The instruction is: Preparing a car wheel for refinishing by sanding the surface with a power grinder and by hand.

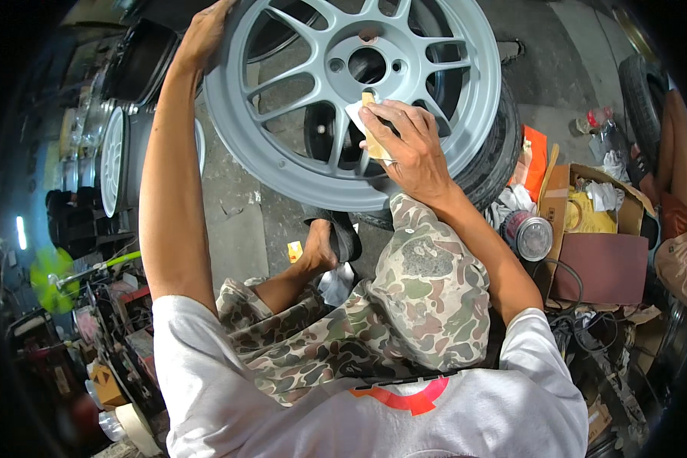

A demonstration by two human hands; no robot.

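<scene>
A grey multi-spoke wheel rim [317, 182] without a tyre leans in front of me at the top of the view. My left hand [204, 37] grips its upper left edge; the fingertips are partly hidden behind the rim and cut off by the picture's edge. Between the thumb and fingers of my right hand [416, 145] is a folded, tan-and-white piece of what looks like sandpaper [377, 146]. It lies against the lower spokes, just below the centre hole. A bare reddish patch [368, 35] shows above that hole.
Behind the rim lies a black tyre [504, 145]. To the right are a metal can [533, 237], an orange packet [531, 160], and an open cardboard box [555, 202] with rags. Another rim [114, 162] stands at left, near a green fan [53, 280]. Cables [580, 336] lie lower right.
</scene>
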